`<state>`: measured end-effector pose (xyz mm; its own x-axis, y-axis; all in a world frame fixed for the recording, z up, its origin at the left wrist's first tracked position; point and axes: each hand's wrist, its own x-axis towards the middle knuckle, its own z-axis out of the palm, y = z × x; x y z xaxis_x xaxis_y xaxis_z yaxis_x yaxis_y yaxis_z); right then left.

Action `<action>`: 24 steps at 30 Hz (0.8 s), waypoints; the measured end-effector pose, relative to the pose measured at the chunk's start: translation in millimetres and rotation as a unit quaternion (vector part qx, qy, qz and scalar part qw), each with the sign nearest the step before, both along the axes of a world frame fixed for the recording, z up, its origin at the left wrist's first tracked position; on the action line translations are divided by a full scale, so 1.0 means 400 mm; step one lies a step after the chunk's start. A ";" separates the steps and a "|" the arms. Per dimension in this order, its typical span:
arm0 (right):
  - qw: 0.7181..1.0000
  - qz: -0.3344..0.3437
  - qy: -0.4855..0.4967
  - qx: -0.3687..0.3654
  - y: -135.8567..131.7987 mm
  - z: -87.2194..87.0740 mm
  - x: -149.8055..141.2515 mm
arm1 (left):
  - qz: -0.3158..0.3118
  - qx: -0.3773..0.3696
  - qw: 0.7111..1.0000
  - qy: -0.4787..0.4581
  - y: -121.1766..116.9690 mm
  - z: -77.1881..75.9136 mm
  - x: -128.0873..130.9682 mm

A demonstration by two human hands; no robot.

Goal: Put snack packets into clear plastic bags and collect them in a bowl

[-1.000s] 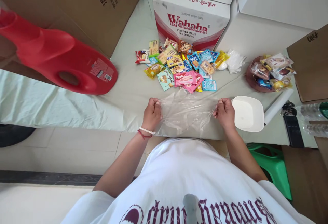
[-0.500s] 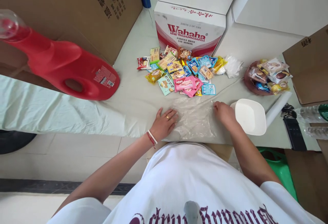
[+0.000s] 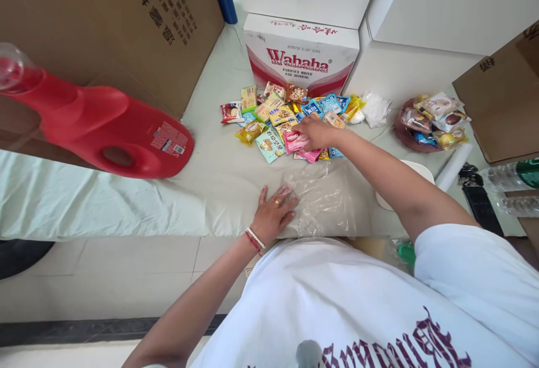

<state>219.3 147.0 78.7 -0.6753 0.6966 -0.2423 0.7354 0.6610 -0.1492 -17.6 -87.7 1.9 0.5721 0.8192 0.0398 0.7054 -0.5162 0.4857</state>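
My left hand (image 3: 275, 211) lies with its fingers spread on the left edge of a clear plastic bag (image 3: 328, 202), which is flat on the table by my body. Over the snack pile is my right hand (image 3: 315, 131), fingers apart, reaching down at a pink wafer packet (image 3: 295, 141). Whether it grips the packet does not show. Close by are a pale green snack packet (image 3: 270, 145), a yellow biscuit packet (image 3: 281, 114), a blue packet (image 3: 311, 108) and a small clear-wrapped biscuit (image 3: 334, 120). My right forearm partly covers a white square bowl (image 3: 385, 201).
A red jug (image 3: 147, 138) stands at left before a large cardboard box (image 3: 105, 26). Behind the pile sits a Wahaha water carton (image 3: 301, 54). To the right are crumpled clear plastic (image 3: 376, 109), a bowl of snacks (image 3: 400, 138), a white roll (image 3: 455, 166) and a black phone (image 3: 482, 208).
My right hand has left the right edge of the bag and moved up and left onto the snack pile. My left hand stays on the bag's left edge.
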 end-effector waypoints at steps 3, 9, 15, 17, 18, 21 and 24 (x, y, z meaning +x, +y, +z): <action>0.999 0.042 0.012 -0.008 0.011 0.014 0.048 | 0.010 0.010 1.000 -0.001 -0.002 -0.003 0.001; 0.992 0.117 -0.042 0.013 -0.016 -0.008 0.084 | 0.020 -0.001 1.000 0.020 0.001 0.009 0.005; 0.995 0.058 -0.071 0.044 -0.032 0.046 0.086 | 0.024 -0.009 0.999 0.043 0.004 0.010 0.011; 0.999 0.022 -0.014 0.043 -0.071 0.098 0.100 | 0.027 -0.008 0.999 0.044 0.004 0.008 0.013; 0.999 0.020 0.021 0.031 -0.101 0.122 0.103 | 0.027 -0.007 0.999 0.043 0.003 0.007 0.014; 0.992 0.070 0.092 -0.049 -0.230 0.147 0.089 | 0.031 -0.003 0.999 0.038 0.001 0.006 0.017; 0.992 0.066 0.078 -0.074 -0.360 0.083 0.052 | 0.030 -0.002 0.999 0.031 0.003 0.006 0.016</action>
